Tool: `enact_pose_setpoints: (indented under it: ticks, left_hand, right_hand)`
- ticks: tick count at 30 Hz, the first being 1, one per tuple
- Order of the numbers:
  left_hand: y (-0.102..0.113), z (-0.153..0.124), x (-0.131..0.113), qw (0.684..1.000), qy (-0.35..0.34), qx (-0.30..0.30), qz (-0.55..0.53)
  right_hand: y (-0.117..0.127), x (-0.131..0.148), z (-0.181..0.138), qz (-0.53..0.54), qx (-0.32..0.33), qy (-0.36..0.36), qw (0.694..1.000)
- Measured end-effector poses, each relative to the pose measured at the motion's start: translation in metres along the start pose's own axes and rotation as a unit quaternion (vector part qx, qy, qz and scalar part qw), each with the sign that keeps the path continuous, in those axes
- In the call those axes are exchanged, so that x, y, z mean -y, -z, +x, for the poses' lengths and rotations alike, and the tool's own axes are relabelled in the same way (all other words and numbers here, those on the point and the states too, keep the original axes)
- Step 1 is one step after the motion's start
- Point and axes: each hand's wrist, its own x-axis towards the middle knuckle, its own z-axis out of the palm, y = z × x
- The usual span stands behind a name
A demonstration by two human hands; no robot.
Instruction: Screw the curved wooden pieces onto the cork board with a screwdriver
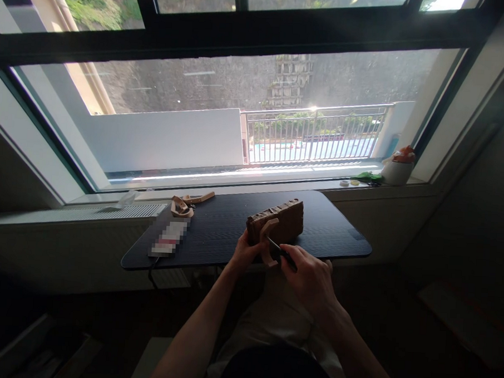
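A brown box (291, 223), apparently cardboard with ragged upper edges, is tilted at the table's near edge. My left hand (246, 252) grips its lower left corner, with the fingers partly hidden behind it. A curved tan strip (268, 242) stands out from the near end of the box, beside my left thumb. My right hand (305, 269) is closed around the dark handle of a knife (288, 258). The thin blade points up and left and meets the strip; whether it cuts into it I cannot tell.
Curled tan strips (183, 206) lie at the back left of the dark folding table (337, 232), with a blurred-out flat item (169, 237) nearer me. A white pot (398, 168) stands on the windowsill at right. My lap is below the table edge.
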Motion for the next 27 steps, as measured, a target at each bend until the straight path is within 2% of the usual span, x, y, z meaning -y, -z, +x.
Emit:
enact_pose_setpoints:
  ticks: [6, 17, 27]
  left_hand:
    - [0.0001, -0.0001, -0.0004, 1.0, -0.001, 0.004, 0.009]
    - [0.0022, 0.0014, 0.0023, 1.0, 0.007, 0.006, 0.007]
    - [0.0005, 0.0008, -0.0008, 1.0, 0.001, 0.007, 0.006]
  right_hand:
    - [0.0009, 0.0014, -0.0001, 0.04, 0.038, -0.037, 0.998]
    - [-0.0007, 0.0018, 0.0005, -0.009, 0.031, -0.012, 0.999]
    - [-0.0003, 0.0004, 0.0046, 0.109, 0.06, -0.063, 0.99]
